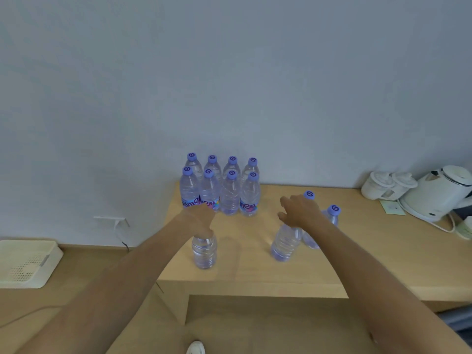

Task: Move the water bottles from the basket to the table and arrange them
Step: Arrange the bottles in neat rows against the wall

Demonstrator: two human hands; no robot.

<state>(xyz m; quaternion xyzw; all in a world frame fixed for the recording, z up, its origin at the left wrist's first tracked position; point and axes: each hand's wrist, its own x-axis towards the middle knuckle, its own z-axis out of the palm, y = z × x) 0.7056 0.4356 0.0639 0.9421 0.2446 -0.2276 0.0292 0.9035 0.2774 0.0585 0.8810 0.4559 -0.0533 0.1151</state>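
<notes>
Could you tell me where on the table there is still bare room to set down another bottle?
Bare patches: between the left hand and right hand, and between the loose bottles and the kettle. Crowded: the eight-bottle block at the wall.

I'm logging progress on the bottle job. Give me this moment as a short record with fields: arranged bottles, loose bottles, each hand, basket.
arranged bottles: eight upright in two rows of four at the table's back left, by the wall
loose bottles: four nearer the front
left hand: grips the top of one upright bottle
right hand: over a bottle, grip unclear; two more bottles behind it
basket: white, on the lower surface left of the table; no bottles visible in it
</notes>
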